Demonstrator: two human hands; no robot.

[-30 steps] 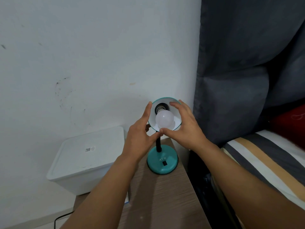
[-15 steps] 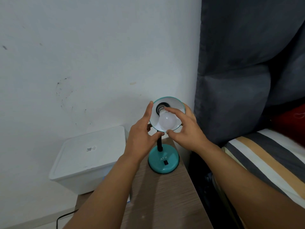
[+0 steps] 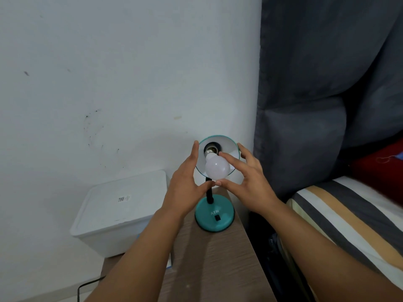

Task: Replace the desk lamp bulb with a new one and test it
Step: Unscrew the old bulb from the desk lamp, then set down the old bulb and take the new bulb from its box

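Note:
A teal desk lamp stands on its round base (image 3: 214, 223) on a wooden bedside table (image 3: 218, 269), its shade (image 3: 230, 146) tilted up toward me. A white bulb (image 3: 217, 167) sits in the socket (image 3: 211, 149), with its metal thread showing. My left hand (image 3: 185, 188) holds the shade, fingers along its left rim and thumb underneath near the black neck. My right hand (image 3: 250, 184) pinches the bulb, index finger on top and thumb below. A black switch (image 3: 217, 217) sits on the base.
A white lidded box (image 3: 122, 205) stands left of the table against the white wall. A grey padded headboard (image 3: 305, 127) and a striped bed (image 3: 349, 214) with a red pillow (image 3: 379, 166) lie to the right. A black cable (image 3: 87, 286) runs along the floor at lower left.
My right hand has shifted its fingers around the bulb. The bulb now sits lower and further out of the socket, with more metal thread showing. My left hand stays on the shade.

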